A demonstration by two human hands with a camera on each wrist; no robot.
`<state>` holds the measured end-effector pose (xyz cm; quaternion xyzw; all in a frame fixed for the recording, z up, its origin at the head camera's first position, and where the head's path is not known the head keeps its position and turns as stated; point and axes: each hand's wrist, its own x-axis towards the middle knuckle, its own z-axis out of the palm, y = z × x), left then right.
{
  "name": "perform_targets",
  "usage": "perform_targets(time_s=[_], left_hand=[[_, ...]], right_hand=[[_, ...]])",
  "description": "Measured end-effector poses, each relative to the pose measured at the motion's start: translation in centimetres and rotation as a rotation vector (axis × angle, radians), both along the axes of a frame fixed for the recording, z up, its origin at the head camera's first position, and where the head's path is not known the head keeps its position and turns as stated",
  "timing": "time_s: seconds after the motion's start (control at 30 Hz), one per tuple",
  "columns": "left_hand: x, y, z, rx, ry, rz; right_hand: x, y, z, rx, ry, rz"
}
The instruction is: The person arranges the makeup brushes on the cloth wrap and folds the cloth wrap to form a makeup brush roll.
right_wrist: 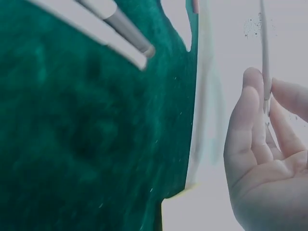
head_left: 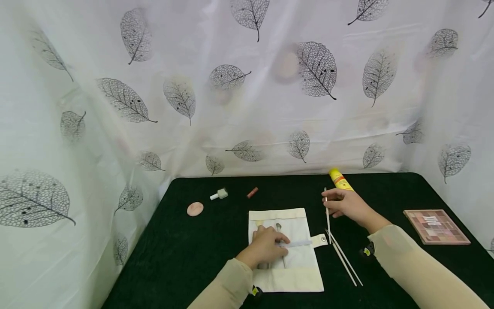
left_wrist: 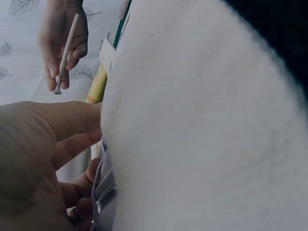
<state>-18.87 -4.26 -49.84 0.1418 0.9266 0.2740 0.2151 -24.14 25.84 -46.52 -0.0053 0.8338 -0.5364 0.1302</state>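
A white cloth brush roll (head_left: pixel 301 280) lies unfolded on the dark green tabletop, its snap strap (head_left: pixel 319 240) stretched to the right. Slim makeup brushes sit in it, one head (head_left: pixel 278 226) showing above the pocket. My left hand (head_left: pixel 267 248) rests over the roll, fingers spread; in the left wrist view its fingertips touch the pocket's edge. Just right of the roll, my right hand (head_left: pixel 344 206) pinches a thin white-handled makeup brush (head_left: pixel 328 221) between thumb and fingers, held nearly upright. Beneath that hand, two more thin brushes (head_left: pixel 341 257) lie slanted on the table.
A pink palette (head_left: pixel 437 227) lies at the right. A yellow tube (head_left: pixel 340 179) is at the back edge, behind my right hand. Toward the back left are a round pink puff (head_left: pixel 195 209), a small white-capped bottle (head_left: pixel 219 194) and a red-brown lipstick-like tube (head_left: pixel 252 192). Leaf-print curtains enclose the table.
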Motion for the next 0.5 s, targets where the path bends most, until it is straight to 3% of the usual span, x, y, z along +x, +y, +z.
perform_targets(time_s=[0.27, 0.5], left_hand=[[-0.2, 0.2, 0.1, 0.004, 0.005, -0.008], [-0.1, 0.2, -0.3, -0.01, 0.02, -0.011]], right_hand=[[-1.5, -2.1, 0.4, -0.013, 0.063, -0.003], [-2.4, -4.3, -0.7, 0.063, 0.125, 0.026]])
